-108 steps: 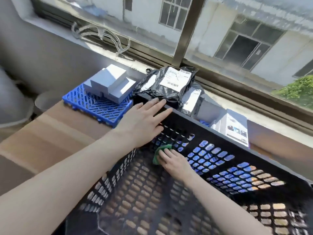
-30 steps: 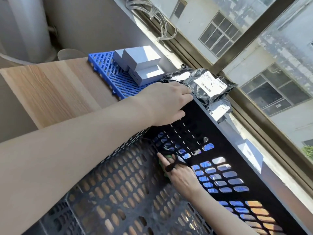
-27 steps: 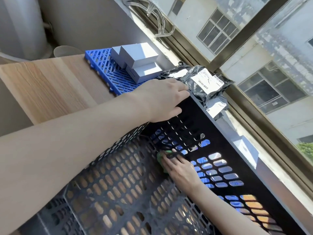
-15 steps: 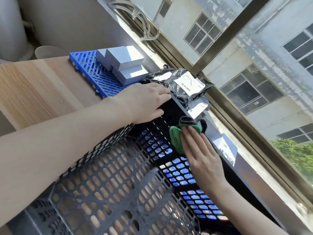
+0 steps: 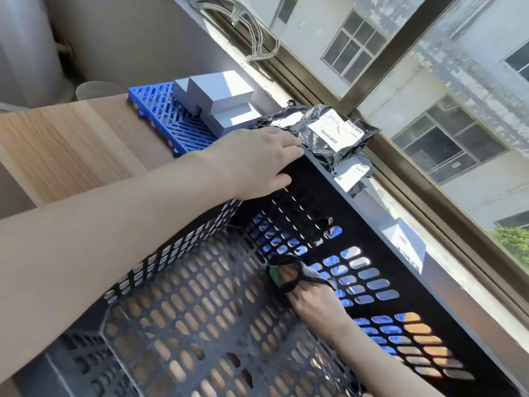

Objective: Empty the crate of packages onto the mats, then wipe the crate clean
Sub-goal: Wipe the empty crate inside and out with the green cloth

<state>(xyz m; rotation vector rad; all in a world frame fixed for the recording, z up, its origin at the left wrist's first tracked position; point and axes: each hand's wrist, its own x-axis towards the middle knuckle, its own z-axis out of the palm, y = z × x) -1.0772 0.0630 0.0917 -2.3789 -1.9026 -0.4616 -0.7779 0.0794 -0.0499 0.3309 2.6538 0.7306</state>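
A black perforated crate (image 5: 372,213) stands on the wooden table (image 5: 71,144) with no packages inside. My left hand (image 5: 257,164) holds its far corner, fingers over the rim and thumb on the inner wall. Low inside the crate, my right hand (image 5: 312,305) holds a green cloth (image 5: 279,277) with a dark edge against the foot of the far wall. Its fingertips are tucked into the cloth. White boxes (image 5: 220,90) are stacked on a blue mat (image 5: 160,113). Black mailer bags (image 5: 332,133) with white labels lie beyond the crate's corner.
A white package (image 5: 406,242) lies behind the crate's far wall, with more blue mat showing through the wall's holes. The window sill and frame (image 5: 400,173) run close behind. A pale round container (image 5: 94,90) and a grey column (image 5: 25,47) stand off the table's left end.
My right hand has slid the cloth from the top of the far wall down to its foot. My left hand has stayed on the far corner while my head moved.
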